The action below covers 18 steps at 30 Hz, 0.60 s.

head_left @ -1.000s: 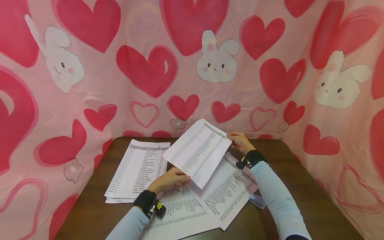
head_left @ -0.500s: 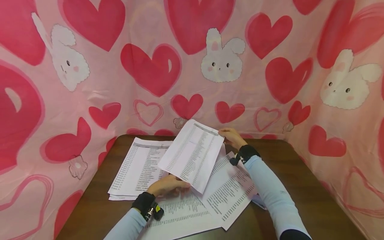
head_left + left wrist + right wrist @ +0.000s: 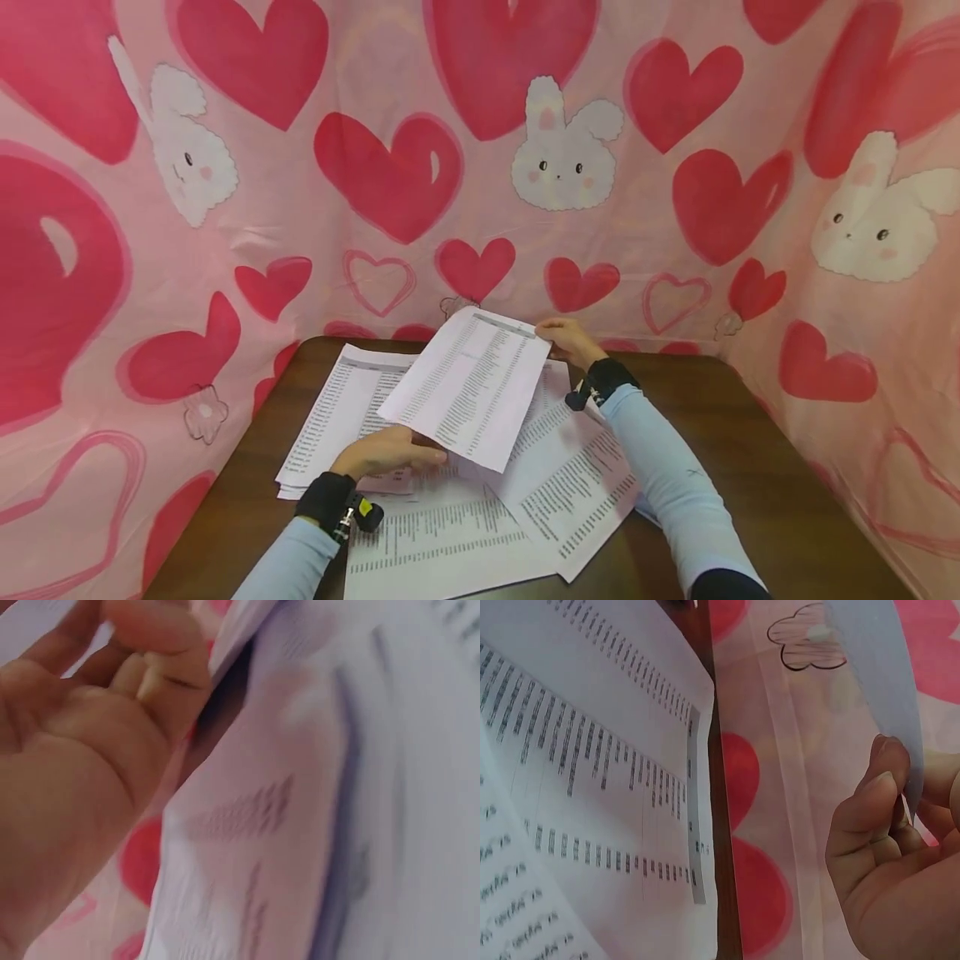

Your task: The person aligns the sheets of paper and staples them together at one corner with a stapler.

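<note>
My right hand (image 3: 570,340) pinches the upper right corner of a printed sheet of paper (image 3: 476,383), held tilted above the other papers. In the right wrist view, thumb and fingers close on the edge of that sheet (image 3: 889,675). My left hand (image 3: 386,452) is by the lower left edge of the raised sheet, fingers loosely bent, with nothing plainly gripped. Close to the left hand (image 3: 82,742), the left wrist view shows blurred paper edges. A stack of printed sheets (image 3: 326,433) lies at the left, partly covered by the raised sheet and the left hand.
Loose printed sheets overlap on the brown table (image 3: 742,467): one slanted sheet (image 3: 577,492) at centre right and another sheet (image 3: 450,558) in front. A bluish object (image 3: 647,510) is mostly hidden beside the right sleeve. A pink curtain (image 3: 450,208) with hearts and rabbits hangs behind.
The raised sheet and my right hand have moved left, towards the stack. My left hand has let go of the sheet's lower edge and shifted left.
</note>
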{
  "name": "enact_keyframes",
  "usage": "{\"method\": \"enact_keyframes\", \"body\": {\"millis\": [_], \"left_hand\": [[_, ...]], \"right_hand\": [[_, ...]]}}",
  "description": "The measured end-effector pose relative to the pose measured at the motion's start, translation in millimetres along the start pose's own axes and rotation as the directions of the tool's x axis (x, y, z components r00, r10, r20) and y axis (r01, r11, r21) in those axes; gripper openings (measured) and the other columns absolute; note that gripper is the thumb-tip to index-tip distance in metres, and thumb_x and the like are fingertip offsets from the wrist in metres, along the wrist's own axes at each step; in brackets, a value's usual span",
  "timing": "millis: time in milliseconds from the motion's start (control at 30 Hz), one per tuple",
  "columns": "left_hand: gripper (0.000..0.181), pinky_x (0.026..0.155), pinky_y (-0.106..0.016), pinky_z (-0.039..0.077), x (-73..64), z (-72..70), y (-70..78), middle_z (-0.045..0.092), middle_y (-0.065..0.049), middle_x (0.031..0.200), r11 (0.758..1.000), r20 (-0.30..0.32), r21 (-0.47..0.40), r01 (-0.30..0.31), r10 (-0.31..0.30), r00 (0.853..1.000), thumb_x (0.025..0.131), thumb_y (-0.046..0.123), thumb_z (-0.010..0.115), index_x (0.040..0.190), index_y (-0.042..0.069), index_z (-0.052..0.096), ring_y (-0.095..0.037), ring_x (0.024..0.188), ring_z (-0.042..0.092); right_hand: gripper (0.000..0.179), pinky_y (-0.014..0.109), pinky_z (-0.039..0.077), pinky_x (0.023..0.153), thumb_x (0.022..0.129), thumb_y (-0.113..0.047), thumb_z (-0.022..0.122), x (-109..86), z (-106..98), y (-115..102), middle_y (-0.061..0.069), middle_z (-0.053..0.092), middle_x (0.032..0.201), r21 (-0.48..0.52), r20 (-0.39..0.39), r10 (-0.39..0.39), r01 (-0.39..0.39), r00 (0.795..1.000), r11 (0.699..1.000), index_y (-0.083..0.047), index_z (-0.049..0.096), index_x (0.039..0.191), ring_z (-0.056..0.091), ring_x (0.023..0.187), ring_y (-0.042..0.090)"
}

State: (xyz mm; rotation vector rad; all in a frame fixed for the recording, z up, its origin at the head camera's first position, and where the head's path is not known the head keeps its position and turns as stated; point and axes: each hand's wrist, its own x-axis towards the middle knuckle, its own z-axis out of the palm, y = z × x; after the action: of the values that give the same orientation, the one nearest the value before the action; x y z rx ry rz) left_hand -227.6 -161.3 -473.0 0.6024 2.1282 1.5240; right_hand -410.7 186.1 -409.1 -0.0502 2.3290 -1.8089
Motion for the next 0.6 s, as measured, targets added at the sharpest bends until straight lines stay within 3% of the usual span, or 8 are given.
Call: {"method": "enact_keyframes", "body": {"millis": [100, 200, 300, 400, 533, 600], "left_hand": [[0.056, 0.075, -0.04, 0.045, -14.0, -15.7, 0.3, 0.063, -0.006, 0.115, 1.0, -0.01, 0.022, 0.019, -0.018, 1.0, 0.084, 0.03, 0.075, 0.136, 0.024, 0.053, -0.028, 0.094, 0.059], [0.056, 0.082, -0.045, 0.047, -24.7, -29.8, -2.2, 0.059, -0.012, 0.124, 0.998, 0.022, -0.044, -0.044, 0.045, 0.999, 0.086, 0.021, 0.071, 0.139, 0.018, 0.05, -0.033, 0.104, 0.056], [0.043, 0.081, -0.043, 0.049, -29.7, -39.7, -3.6, 0.059, -0.024, 0.119, 0.99, 0.023, -0.132, -0.047, 0.05, 0.999, 0.092, 0.019, 0.065, 0.132, 0.01, 0.055, -0.033, 0.098, 0.059], [0.034, 0.076, -0.037, 0.048, -32.2, -45.6, -3.9, 0.063, -0.026, 0.11, 0.976, -0.027, -0.216, -0.001, -0.005, 1.0, 0.098, 0.024, 0.058, 0.125, 0.004, 0.06, -0.03, 0.087, 0.061], [0.044, 0.068, -0.032, 0.044, -37.4, -50.5, -3.7, 0.067, -0.015, 0.106, 0.966, -0.088, -0.255, 0.032, -0.056, 0.995, 0.102, 0.036, 0.047, 0.126, 0.002, 0.061, -0.026, 0.081, 0.061], [0.05, 0.065, -0.031, 0.042, -41.2, -52.8, -3.5, 0.067, -0.015, 0.104, 0.966, -0.111, -0.254, 0.038, -0.069, 0.991, 0.103, 0.041, 0.043, 0.127, 0.0, 0.06, -0.027, 0.08, 0.061]], "right_hand": [[0.031, 0.05, 0.045, 0.092, 0.093, -0.021, 0.066, 2.2, 6, 0, 0.016, 0.064, 0.105, 0.002, 0.011, -0.007, 0.007, 1.0, 1.0, -0.002, 0.065, 0.118, 0.062, 0.081, 0.027], [0.031, 0.049, 0.046, 0.092, 0.093, -0.022, 0.066, 4.9, 11, 0, 0.015, 0.064, 0.105, -0.013, 0.02, -0.01, 0.01, 1.0, 1.0, -0.003, 0.066, 0.118, 0.063, 0.081, 0.027], [0.031, 0.043, 0.049, 0.084, 0.092, -0.022, 0.067, 6.5, 15, -2, 0.015, 0.065, 0.102, -0.003, 0.021, -0.016, 0.016, 1.0, 1.0, -0.003, 0.067, 0.117, 0.062, 0.077, 0.027], [0.031, 0.043, 0.05, 0.081, 0.092, -0.023, 0.068, 6.6, 21, -4, 0.014, 0.065, 0.102, -0.006, 0.031, -0.026, 0.026, 0.999, 1.0, -0.004, 0.068, 0.117, 0.061, 0.075, 0.027], [0.032, 0.047, 0.048, 0.089, 0.091, -0.024, 0.069, 6.4, 31, -7, 0.014, 0.064, 0.106, -0.022, 0.063, -0.027, 0.028, 0.998, 0.999, -0.006, 0.068, 0.118, 0.062, 0.081, 0.029], [0.033, 0.05, 0.046, 0.093, 0.092, -0.024, 0.068, 6.7, 35, -7, 0.015, 0.064, 0.108, -0.023, 0.072, -0.025, 0.027, 0.997, 0.999, -0.006, 0.068, 0.118, 0.062, 0.085, 0.031]]}}
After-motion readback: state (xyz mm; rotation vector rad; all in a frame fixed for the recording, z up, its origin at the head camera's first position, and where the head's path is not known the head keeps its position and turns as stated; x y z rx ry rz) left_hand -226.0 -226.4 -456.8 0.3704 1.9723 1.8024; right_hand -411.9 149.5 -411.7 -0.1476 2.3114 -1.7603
